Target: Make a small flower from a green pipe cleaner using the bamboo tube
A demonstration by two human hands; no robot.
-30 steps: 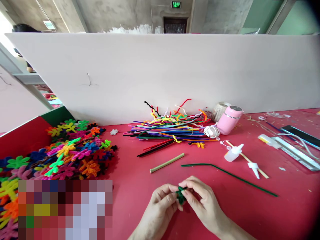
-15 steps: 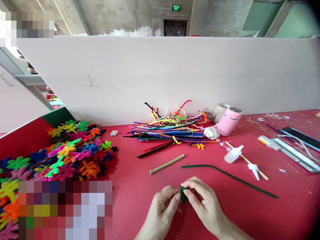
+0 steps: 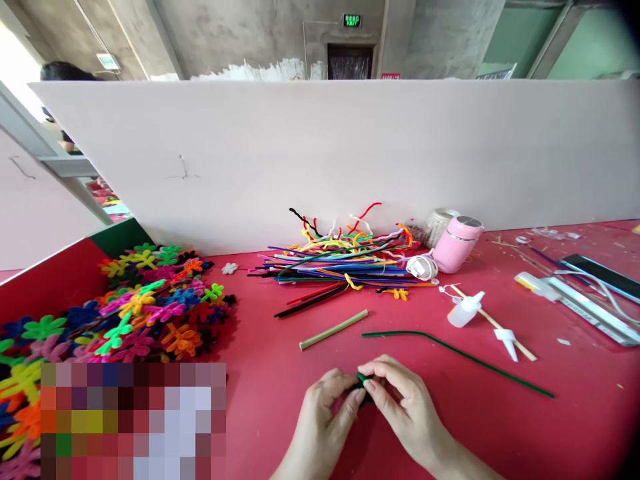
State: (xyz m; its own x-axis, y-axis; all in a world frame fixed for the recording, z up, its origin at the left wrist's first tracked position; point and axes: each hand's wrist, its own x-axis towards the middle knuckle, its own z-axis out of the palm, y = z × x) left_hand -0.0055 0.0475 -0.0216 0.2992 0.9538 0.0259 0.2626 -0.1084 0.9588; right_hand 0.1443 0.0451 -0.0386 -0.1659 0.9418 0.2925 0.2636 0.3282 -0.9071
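both hands met at the near edge of the red table (image 3: 280,373), left hand (image 3: 323,417) and right hand (image 3: 405,407) with fingertips pinched together on a small dark green pipe cleaner piece (image 3: 364,381), held low for close bending; open room lay ahead up to the long green pipe cleaner (image 3: 460,353) and bamboo stick (image 3: 334,329).

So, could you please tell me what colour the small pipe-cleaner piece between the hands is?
Dark green pipe-cleaner piece, seen in the head view.

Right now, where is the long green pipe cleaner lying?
In the head view the long green pipe cleaner lies on the red table, just beyond the right hand, running rightward between the bamboo stick and the white nozzle.
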